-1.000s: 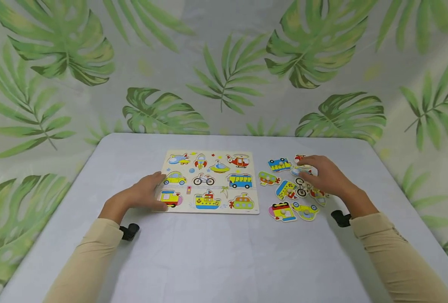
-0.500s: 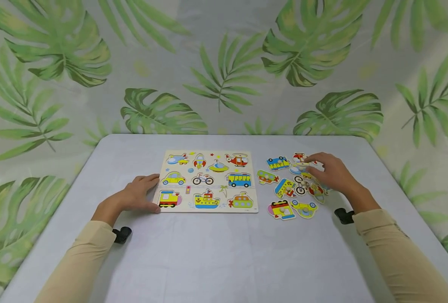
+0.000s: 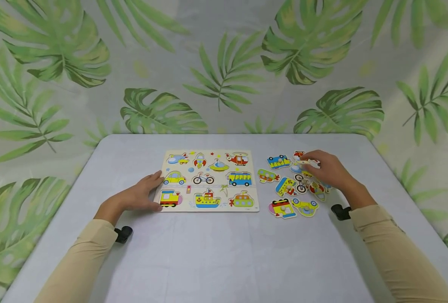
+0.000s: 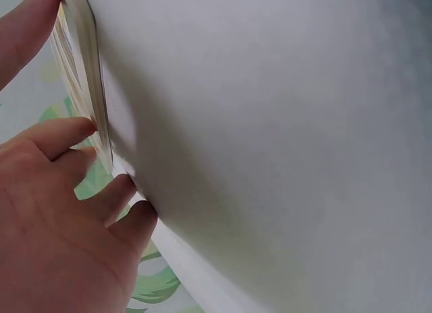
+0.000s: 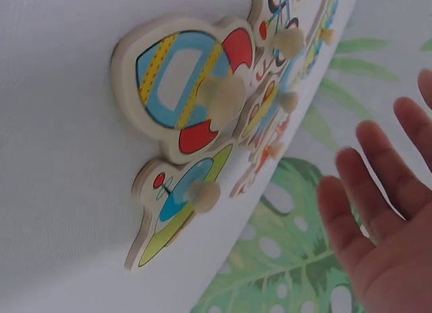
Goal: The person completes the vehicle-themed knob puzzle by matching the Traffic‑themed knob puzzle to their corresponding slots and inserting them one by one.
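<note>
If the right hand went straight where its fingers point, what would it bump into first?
Probably the red helicopter piece, close to the right hand. I can't tell how high the hand is; if it passed over, the blue bus piece looks next.

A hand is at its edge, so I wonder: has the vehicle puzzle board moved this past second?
No: the vehicle puzzle board shows no clear shift either way against the table's far edge.

Red piece [image 3: 298, 155] partly hidden by right fingers [image 3: 314, 156]; sleeves [image 3: 399, 252] cut off below.
</note>
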A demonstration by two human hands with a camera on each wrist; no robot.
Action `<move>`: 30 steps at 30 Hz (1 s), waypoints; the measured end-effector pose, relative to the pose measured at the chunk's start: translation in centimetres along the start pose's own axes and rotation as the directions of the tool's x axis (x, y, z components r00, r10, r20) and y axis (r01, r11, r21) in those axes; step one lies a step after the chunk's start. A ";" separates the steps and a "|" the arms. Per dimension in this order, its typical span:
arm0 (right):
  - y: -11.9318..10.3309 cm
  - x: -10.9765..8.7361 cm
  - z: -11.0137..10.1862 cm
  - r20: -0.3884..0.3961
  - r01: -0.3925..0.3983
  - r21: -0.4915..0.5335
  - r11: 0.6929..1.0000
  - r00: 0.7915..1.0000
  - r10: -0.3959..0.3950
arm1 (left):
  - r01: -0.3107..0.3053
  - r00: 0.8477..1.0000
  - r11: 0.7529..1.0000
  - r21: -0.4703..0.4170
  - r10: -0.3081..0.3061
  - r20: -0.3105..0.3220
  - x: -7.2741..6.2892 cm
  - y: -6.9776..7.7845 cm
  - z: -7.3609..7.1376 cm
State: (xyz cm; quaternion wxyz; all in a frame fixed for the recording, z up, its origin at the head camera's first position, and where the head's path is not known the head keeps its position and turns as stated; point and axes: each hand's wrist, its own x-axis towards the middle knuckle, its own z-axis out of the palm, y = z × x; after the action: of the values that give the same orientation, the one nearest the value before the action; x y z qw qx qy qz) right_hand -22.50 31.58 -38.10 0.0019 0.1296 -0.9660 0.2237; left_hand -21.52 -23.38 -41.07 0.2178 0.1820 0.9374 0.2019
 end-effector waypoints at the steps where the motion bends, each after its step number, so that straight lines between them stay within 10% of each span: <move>1: -0.1 0.1 0.0 0.022 -0.005 0.003 1.000 1.000 0.005 | 0.000 1.000 1.000 -0.009 0.000 0.004 0.0 0.0 0.0; 12: 0.0 -0.3 -0.1 0.117 0.015 0.007 1.000 0.993 -0.016 | 0.070 0.997 0.995 -0.076 -0.067 0.048 0.1 0.3 -0.1; 30: 0.5 0.0 -0.1 0.146 0.002 0.006 1.000 0.989 -0.002 | 0.022 1.000 0.999 -0.030 -0.021 0.021 0.2 0.8 0.2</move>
State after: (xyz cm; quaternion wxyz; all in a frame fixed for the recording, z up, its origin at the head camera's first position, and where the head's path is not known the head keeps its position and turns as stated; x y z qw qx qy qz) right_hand -22.63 32.06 -38.22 -0.0687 0.1466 -0.9628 0.2164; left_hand -21.35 -22.53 -40.89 0.2326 0.1705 0.9338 0.2120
